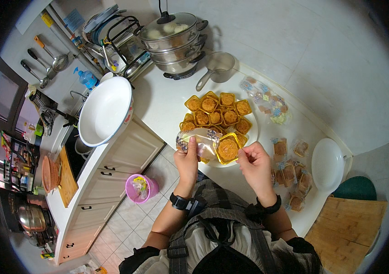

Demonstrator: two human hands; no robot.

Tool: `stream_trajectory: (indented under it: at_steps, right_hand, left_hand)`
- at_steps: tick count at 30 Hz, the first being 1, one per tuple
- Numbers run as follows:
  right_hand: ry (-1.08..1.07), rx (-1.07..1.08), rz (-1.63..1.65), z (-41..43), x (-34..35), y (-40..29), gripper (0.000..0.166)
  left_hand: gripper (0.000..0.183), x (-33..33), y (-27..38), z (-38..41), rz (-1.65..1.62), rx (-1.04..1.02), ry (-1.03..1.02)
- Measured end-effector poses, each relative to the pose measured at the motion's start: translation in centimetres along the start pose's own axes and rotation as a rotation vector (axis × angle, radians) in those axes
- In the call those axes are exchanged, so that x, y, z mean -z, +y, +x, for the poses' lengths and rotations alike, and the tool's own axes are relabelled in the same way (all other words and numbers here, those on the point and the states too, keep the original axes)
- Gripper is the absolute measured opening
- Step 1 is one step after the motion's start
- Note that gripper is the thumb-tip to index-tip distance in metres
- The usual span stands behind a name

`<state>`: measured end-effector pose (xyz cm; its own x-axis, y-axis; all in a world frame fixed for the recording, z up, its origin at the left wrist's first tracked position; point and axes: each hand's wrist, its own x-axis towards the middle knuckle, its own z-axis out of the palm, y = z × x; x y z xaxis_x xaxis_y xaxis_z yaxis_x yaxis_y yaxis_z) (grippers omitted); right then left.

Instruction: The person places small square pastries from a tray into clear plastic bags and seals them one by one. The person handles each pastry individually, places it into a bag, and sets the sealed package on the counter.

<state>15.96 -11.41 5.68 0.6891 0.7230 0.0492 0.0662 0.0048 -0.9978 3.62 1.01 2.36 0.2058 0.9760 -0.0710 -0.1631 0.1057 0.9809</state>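
My left hand (188,163) grips a clear printed plastic wrapper (206,148) between thumb and fingers. In my right hand (256,164) is the edge of a gold plastic tray with a mooncake (228,149) in it; the tray touches the wrapper's right end. Beneath and beyond both hands, a white plate (254,127) bears several more mooncakes (230,116) in gold trays, some stacked. To the right of my right hand lie several wrapped pastries (288,173) on the white counter.
Printed wrappers (266,99) lie beyond the plate. A plastic dipper (220,66) and a steel steamer (173,44) stand at the back. At left is a white basin (107,111); a pink bin (142,188) is on the floor. At right are a white strainer (328,166) and a wooden board (348,229).
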Motion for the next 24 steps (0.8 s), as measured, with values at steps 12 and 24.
stream_trajectory:
  at_steps: [12, 24]
  right_hand:
    - [-0.182, -0.214, 0.199, 0.2, 0.3, 1.2, 0.011]
    - [-0.227, -0.233, 0.201, 0.2, 0.2, 1.5, 0.012]
  left_hand:
    - [0.038, -0.2, 0.4, -0.3, -0.186, 0.31, -0.221]
    - [0.035, 0.5, 0.0, -0.1, -0.35, 0.42, -0.35]
